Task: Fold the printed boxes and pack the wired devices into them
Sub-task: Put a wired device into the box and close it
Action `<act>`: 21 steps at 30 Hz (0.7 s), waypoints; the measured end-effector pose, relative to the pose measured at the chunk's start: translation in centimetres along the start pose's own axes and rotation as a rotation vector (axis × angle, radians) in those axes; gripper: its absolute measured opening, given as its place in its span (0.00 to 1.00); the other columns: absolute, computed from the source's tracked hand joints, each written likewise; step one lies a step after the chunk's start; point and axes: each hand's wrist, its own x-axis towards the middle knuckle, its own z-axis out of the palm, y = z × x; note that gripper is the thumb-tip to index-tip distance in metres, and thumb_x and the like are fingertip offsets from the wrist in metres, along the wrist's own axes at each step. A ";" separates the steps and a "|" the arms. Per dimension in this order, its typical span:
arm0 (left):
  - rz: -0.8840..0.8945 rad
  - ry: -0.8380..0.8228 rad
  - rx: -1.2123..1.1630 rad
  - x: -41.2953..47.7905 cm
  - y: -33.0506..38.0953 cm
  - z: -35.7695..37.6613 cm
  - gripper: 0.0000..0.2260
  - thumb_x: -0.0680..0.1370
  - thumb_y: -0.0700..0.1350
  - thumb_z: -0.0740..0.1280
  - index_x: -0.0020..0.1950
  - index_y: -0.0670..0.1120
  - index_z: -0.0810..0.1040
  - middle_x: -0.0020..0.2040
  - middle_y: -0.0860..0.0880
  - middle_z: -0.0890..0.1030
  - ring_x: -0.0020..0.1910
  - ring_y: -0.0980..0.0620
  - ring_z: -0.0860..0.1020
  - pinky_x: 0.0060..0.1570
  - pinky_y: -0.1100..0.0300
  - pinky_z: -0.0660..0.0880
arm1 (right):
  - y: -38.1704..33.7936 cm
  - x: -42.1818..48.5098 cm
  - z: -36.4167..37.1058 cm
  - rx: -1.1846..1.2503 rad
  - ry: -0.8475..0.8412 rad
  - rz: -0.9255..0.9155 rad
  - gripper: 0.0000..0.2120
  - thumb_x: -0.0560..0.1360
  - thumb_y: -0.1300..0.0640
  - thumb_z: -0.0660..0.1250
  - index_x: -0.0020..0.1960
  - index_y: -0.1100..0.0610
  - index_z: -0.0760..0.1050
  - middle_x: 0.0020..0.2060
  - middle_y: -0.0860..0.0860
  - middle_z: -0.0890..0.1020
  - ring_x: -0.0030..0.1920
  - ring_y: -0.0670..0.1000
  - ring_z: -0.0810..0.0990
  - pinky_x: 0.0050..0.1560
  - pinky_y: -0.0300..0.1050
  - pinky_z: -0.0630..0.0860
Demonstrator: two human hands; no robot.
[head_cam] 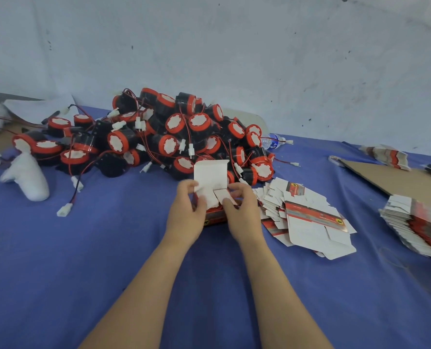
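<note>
One box is in work, standing on the blue cloth directly in front of the heap of wired devices. The left hand and right hand both curl round it, fingers pinching its white inner flaps; the lid flap stands upright. Whether a device is inside cannot be determined. No finished box is visible.

Left to pack: dozens of devices, round, black-bodied and red-rimmed, with thin red-and-black leads and white plastic connectors. Flat blanks lie fanned just beside the right hand; a neater stack sits further right. The card is printed red outside and plain white inside.
</note>
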 end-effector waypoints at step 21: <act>0.180 -0.150 0.166 0.0 0.1 -1.6 0.14 0.78 0.47 0.67 0.64 0.49 0.77 0.63 0.57 0.72 0.63 0.58 0.70 0.63 0.61 0.70 | 0.7 -0.4 -3.2 0.235 -0.426 0.090 0.23 0.79 0.58 0.62 0.72 0.44 0.67 0.61 0.45 0.78 0.59 0.42 0.78 0.60 0.39 0.74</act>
